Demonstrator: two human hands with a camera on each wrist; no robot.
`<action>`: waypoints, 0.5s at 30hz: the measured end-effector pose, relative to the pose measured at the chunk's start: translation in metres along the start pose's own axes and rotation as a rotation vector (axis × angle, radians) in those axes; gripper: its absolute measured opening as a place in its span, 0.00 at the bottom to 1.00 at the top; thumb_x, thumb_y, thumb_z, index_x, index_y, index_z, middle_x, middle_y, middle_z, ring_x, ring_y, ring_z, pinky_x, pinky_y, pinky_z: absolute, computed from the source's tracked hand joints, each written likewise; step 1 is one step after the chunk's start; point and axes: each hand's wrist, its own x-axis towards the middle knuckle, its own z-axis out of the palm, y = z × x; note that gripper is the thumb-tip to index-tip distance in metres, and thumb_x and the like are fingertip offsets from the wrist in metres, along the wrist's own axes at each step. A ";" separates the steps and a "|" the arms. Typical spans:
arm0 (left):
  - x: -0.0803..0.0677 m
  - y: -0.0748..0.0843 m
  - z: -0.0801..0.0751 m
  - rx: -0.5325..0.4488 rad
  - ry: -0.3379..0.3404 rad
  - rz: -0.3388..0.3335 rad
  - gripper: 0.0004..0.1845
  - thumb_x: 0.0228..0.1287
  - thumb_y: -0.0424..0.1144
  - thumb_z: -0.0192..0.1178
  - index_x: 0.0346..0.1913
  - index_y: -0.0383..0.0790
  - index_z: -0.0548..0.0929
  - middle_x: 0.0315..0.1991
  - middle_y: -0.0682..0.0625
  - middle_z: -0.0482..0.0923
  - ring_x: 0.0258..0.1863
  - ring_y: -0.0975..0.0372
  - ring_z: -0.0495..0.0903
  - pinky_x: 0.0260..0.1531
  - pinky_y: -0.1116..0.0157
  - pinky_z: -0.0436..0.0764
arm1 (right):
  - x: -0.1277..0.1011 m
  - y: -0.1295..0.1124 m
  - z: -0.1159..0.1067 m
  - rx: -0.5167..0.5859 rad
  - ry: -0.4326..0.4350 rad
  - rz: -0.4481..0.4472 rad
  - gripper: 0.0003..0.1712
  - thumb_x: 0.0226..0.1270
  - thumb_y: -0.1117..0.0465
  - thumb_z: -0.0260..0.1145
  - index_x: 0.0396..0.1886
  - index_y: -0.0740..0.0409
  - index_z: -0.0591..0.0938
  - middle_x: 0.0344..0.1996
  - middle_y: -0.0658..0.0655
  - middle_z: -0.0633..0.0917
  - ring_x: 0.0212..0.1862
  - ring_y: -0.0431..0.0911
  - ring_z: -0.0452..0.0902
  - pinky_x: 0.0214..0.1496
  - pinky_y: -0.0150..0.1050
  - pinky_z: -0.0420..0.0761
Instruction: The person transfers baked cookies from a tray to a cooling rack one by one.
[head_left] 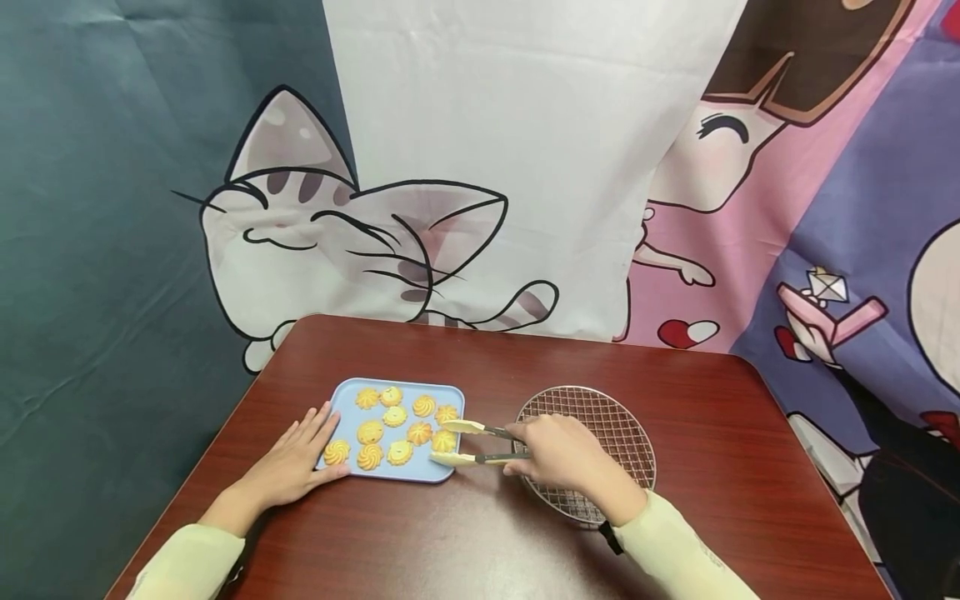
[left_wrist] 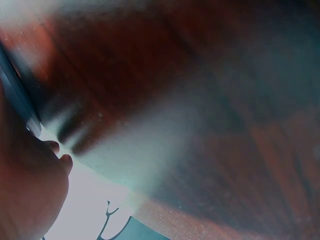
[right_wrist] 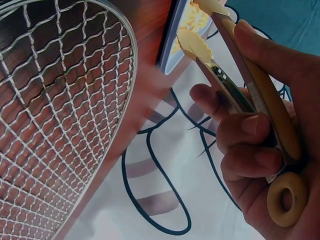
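Note:
A light-blue tray [head_left: 416,475] of swirl-shaped butter cookies lies on the table. My left hand [head_left: 288,467] rests at the tray's left edge, its fingers extended along the rim and thumb at the near corner. In the left wrist view only part of that hand [left_wrist: 32,185] and a dark strip of the tray show. My right hand [head_left: 558,450] grips a pair of tongs [head_left: 491,458] with cream-coloured tips. The spread tips reach over the tray's right side, either side of a cookie [head_left: 444,441]. In the right wrist view, fingers curl round the tongs' handle [right_wrist: 260,95].
A round wire rack [head_left: 626,421] stands right of the tray, partly under my right hand. The reddish-brown table [head_left: 405,542] ends at the back against a printed cloth backdrop [head_left: 540,150] with cartoon figures.

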 end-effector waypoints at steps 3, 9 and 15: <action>0.000 0.001 -0.001 -0.007 -0.001 -0.001 0.54 0.64 0.69 0.59 0.79 0.34 0.56 0.81 0.36 0.47 0.78 0.37 0.47 0.72 0.36 0.52 | 0.001 0.000 -0.001 -0.007 -0.005 0.003 0.30 0.55 0.37 0.76 0.53 0.47 0.87 0.33 0.45 0.88 0.24 0.38 0.75 0.23 0.36 0.76; 0.001 0.001 -0.001 0.004 0.018 0.014 0.53 0.65 0.69 0.59 0.79 0.33 0.57 0.80 0.35 0.47 0.78 0.37 0.48 0.71 0.36 0.52 | 0.004 0.001 -0.003 0.004 -0.031 0.005 0.27 0.56 0.38 0.76 0.50 0.47 0.87 0.25 0.43 0.83 0.21 0.37 0.70 0.19 0.33 0.71; -0.001 0.002 -0.001 0.004 0.023 0.021 0.53 0.64 0.68 0.59 0.79 0.33 0.58 0.80 0.34 0.49 0.77 0.36 0.49 0.70 0.35 0.53 | 0.007 -0.001 -0.003 -0.006 -0.039 -0.009 0.25 0.55 0.37 0.76 0.46 0.47 0.87 0.21 0.42 0.79 0.21 0.39 0.71 0.19 0.36 0.72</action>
